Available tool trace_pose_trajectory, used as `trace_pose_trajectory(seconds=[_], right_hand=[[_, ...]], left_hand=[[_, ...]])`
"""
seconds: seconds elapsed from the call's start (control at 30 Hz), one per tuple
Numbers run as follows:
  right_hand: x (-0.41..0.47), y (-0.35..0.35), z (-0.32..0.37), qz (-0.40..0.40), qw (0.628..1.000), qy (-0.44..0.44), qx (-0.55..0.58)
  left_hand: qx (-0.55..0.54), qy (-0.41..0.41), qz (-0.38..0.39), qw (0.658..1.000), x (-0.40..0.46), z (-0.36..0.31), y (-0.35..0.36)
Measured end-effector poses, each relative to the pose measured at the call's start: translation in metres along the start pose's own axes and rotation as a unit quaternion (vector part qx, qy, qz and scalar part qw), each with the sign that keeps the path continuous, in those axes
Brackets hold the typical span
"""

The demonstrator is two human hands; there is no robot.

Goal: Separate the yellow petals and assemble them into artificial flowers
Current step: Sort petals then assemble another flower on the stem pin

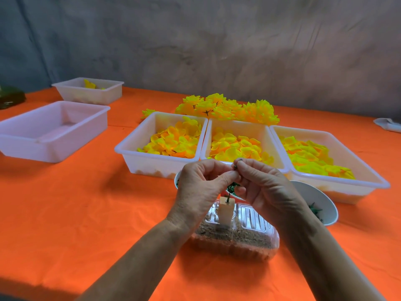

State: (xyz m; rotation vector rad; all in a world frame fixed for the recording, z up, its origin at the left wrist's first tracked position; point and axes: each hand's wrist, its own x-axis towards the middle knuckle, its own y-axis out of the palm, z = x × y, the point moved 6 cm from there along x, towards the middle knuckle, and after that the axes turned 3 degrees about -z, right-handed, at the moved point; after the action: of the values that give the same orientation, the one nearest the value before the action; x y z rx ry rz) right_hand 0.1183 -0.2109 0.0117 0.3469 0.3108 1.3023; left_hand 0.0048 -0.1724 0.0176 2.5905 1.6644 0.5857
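**Fingers pinching a small dark piece above the holder block**

Fingertips (pixel 233 173) of both hands meet over the near middle of the orange tablecloth (pixel 86 203).

Head view:
- Left hand (pixel 200 183): thumb and forefinger closed narrowly on a small dark part (pixel 235 166); what the part is cannot be told.
- Right hand (pixel 263 185): fingers curled, pinching the same part from the other side.
- White holder block (pixel 226 210): upright just below the hands, a thin dark stem (pixel 228 199) standing in its top; it rises from a clear plastic container (pixel 234 237) of brown granular fill.
- White bowls: one (pixel 319 199) right of the container with dark green pieces inside; another (pixel 176 180) mostly hidden behind the left hand.
- Three white trays side by side beyond the hands, each holding loose yellow petals (pixel 173 141): left tray (pixel 134 146), middle tray (pixel 268 135), right tray (pixel 355 161).
- Finished yellow flowers (pixel 227 108): heaped on the cloth behind the trays, toward the far edge.
- Empty white tray (pixel 23 140): toward the left edge.
- Small white tray (pixel 91 95): far left corner, a few yellow pieces inside.
- Dark green object (pixel 9 97): far left edge, cut off.
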Motion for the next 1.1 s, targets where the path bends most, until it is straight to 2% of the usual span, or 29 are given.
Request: trace_pose_trajectory(seconds=[0.43, 0.67, 0.77, 0.9, 1.0, 1.1], right_hand=[[-0.001, 0.000, 0.000, 0.010, 1.000, -0.010, -0.003], [-0.001, -0.001, 0.006, 0.036, 0.997, -0.049, -0.044], [-0.003, -0.002, 0.016, 0.037, 0.983, -0.123, -0.132], [-0.009, 0.006, 0.031, 0.056, 0.936, -0.233, -0.257], [-0.007, 0.006, 0.031, 0.049, 0.921, -0.235, -0.307], [-0.007, 0.002, 0.025, 0.043, 0.923, -0.216, -0.317]], left_hand=[[0.020, -0.006, 0.001, 1.000, 0.000, 0.000, -0.001], [0.043, -0.009, -0.006, 0.999, 0.001, 0.000, -0.002], [0.045, -0.005, -0.007, 0.999, 0.000, -0.002, -0.002], [0.055, -0.008, -0.007, 0.998, 0.000, -0.002, -0.002], [0.059, -0.012, -0.005, 0.998, 0.000, 0.001, -0.002], [0.067, -0.017, -0.007, 0.998, 0.000, 0.006, -0.002]])
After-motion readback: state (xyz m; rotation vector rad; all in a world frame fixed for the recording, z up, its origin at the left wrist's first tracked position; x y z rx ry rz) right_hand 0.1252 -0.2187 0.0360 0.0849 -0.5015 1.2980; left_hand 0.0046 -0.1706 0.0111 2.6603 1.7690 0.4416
